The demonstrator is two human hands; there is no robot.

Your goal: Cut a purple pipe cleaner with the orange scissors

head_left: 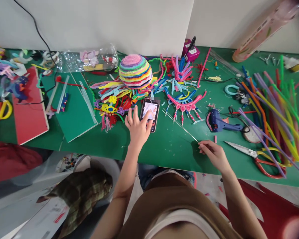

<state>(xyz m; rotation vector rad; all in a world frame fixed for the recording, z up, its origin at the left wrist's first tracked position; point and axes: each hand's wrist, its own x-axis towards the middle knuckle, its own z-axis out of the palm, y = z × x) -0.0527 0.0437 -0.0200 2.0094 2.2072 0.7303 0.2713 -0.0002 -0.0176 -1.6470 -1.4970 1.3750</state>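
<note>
The left hand (137, 127) is laid open on the green felt-covered surface (164, 142), fingers spread, with the thumb tip set on the lower screen of a black smartphone (149, 114). The picture on the lit screen is too small to be made out. The phone lies flat, its long axis running away from the person and leaning slightly to the right; its far end is tucked against a heap of multicoloured pipe-cleaner ornaments (114, 99).

The right hand (212, 153) is closed in a pinch on the near end of a bundle of thin pale wire rods (180, 125). How many rods are held cannot be counted. The long axis of the bundle runs diagonally, from the fingertips up and to the left, and the far tip ends just right of the phone.

A striped dome of coiled pipe cleaners (135, 70) stands beyond the phone. A blue glue gun (218, 122) lies right of the rods, and red-and-yellow-handled scissors (259, 156) lie near the right hand, partly covered by long coloured pipe-cleaner stems (276, 113). A pink tube (264, 28) at the upper right is blurred and cut off by the frame edge. Both forearms are cut off below by the person's body.
</note>
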